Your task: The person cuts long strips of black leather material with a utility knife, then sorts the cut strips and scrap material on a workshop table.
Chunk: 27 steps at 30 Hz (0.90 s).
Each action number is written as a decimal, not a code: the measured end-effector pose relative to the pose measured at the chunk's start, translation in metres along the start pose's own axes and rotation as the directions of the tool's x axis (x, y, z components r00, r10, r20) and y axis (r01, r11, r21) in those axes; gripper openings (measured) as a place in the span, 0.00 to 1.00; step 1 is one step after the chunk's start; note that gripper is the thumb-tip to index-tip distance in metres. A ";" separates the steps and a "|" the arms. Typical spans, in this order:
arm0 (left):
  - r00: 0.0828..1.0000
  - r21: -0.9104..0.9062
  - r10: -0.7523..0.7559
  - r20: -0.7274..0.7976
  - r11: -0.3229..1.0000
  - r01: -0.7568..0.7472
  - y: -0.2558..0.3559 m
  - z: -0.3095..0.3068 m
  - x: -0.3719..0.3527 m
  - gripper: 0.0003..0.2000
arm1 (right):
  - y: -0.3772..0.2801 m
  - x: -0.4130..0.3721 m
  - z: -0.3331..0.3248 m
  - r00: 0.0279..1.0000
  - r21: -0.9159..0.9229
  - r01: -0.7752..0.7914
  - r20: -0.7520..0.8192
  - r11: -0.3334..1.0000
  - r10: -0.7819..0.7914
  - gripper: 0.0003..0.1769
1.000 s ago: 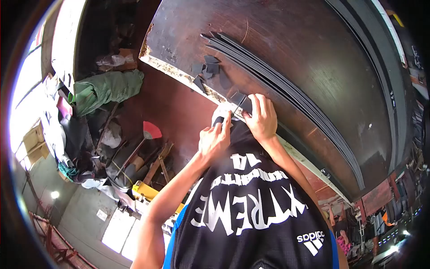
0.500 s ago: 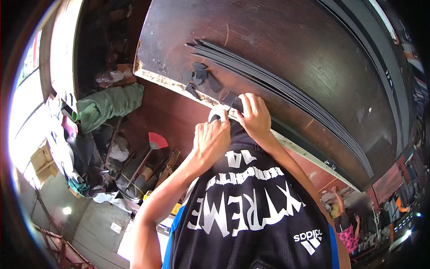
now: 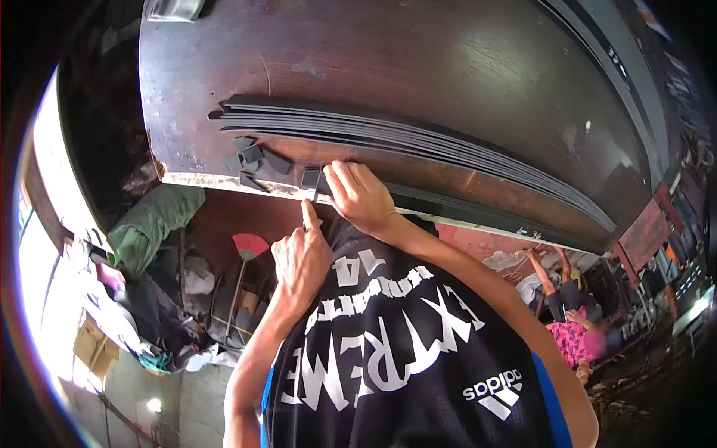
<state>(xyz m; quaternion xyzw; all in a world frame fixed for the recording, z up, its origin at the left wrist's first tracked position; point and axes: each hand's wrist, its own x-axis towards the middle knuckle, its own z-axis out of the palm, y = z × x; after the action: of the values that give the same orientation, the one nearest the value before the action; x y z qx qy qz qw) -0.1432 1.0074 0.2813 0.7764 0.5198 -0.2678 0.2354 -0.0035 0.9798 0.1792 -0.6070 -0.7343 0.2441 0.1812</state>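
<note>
My right hand [image 3: 360, 196] presses on the end of a black strip [image 3: 448, 205] at the table's near edge, its fingers bent over it. Just left of these fingers lies a small dark square piece [image 3: 310, 177]. My left hand [image 3: 300, 257] is below the edge, index finger stretched up to it and the other fingers curled. Whatever those curled fingers may hold is hidden. Several small black offcuts [image 3: 252, 154] lie farther left on the tabletop. Behind the hands runs a bundle of long black strips [image 3: 388, 134].
The brown table [image 3: 388, 52] has a chipped pale edge. More long dark strips [image 3: 635, 97] lie at its far right. Below left are a green sack [image 3: 160, 220], a red fan-shaped thing [image 3: 251, 245] and piled cloth. Another person [image 3: 571, 328] in pink is at the right.
The view has turned and shifted, so the table sits lower and farther left. My left hand has drawn slightly away from the right, its index finger now extended. The right hand stays on the strip.
</note>
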 end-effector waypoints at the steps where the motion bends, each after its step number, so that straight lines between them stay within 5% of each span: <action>1: 1.000 0.001 0.019 -0.007 1.000 -0.019 -0.002 0.004 -0.004 0.27 | 0.000 -0.002 0.002 0.999 0.014 0.012 -0.048 1.000 -0.011 0.31; 4: 0.994 0.008 0.035 -0.101 0.999 -0.034 -0.013 0.029 -0.010 0.27 | -0.001 -0.004 0.008 0.994 0.029 0.001 -0.107 1.000 0.003 0.29; 7: 0.926 -0.098 0.074 -0.370 0.988 -0.118 -0.023 0.066 -0.014 0.27 | -0.003 -0.007 0.012 0.993 -0.065 -0.041 -0.110 0.997 0.034 0.24; 9: 0.932 -0.114 0.070 -0.354 0.987 -0.117 -0.025 0.066 -0.015 0.26 | -0.001 -0.006 0.010 0.993 0.096 -0.059 -0.100 0.994 0.069 0.26; 13: 0.998 -0.107 -0.040 -0.058 0.994 0.034 -0.012 0.016 -0.013 0.22 | -0.001 -0.004 0.006 0.993 0.079 -0.033 -0.113 0.996 0.042 0.28; 27: 0.999 -0.146 -0.030 0.011 0.989 0.031 -0.005 0.009 -0.005 0.28 | -0.005 0.002 -0.004 0.998 0.155 -0.059 -0.017 0.986 0.063 0.28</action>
<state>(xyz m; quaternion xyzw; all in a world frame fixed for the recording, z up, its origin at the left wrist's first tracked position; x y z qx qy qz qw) -0.1505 1.0000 0.2772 0.7479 0.5487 -0.2359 0.2897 -0.0053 0.9814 0.1853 -0.6160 -0.6922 0.2989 0.2283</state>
